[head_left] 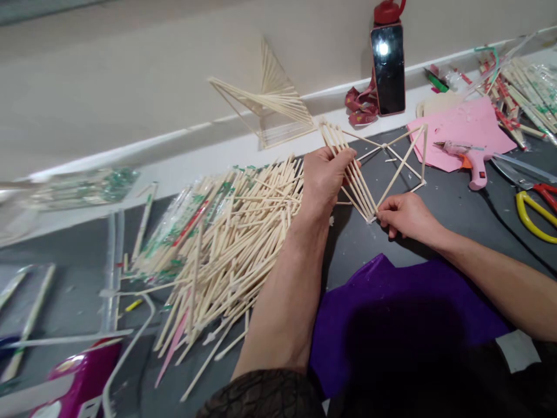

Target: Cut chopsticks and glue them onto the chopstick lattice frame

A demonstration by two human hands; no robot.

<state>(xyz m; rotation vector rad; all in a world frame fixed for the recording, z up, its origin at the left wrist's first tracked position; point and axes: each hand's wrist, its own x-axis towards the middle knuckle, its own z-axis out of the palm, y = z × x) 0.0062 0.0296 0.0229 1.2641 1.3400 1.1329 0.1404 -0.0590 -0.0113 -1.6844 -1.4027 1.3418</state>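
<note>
A frame of thin wooden sticks (401, 165) stands on the grey table, with a fan of several sticks along its left side. My left hand (327, 174) is closed around that fan, thumb on the near face and fingers partly hidden behind it. At the fan's lower corner, my right hand (402, 217) pinches the stick ends near the white joint. Whether a separate stick is between those fingertips I cannot make out. Beside my left forearm lies a big pile of loose wooden sticks (243, 249).
A similar stick model (272, 104) stands against the wall. A phone (388, 69) leans on a red-capped bottle (387, 11). To the right are a pink glue gun (472, 159), pink sheets (496, 125) and yellow-handled scissors (533, 217). Purple cloth (374, 284) lies in front; a magenta box (82, 377) is at lower left.
</note>
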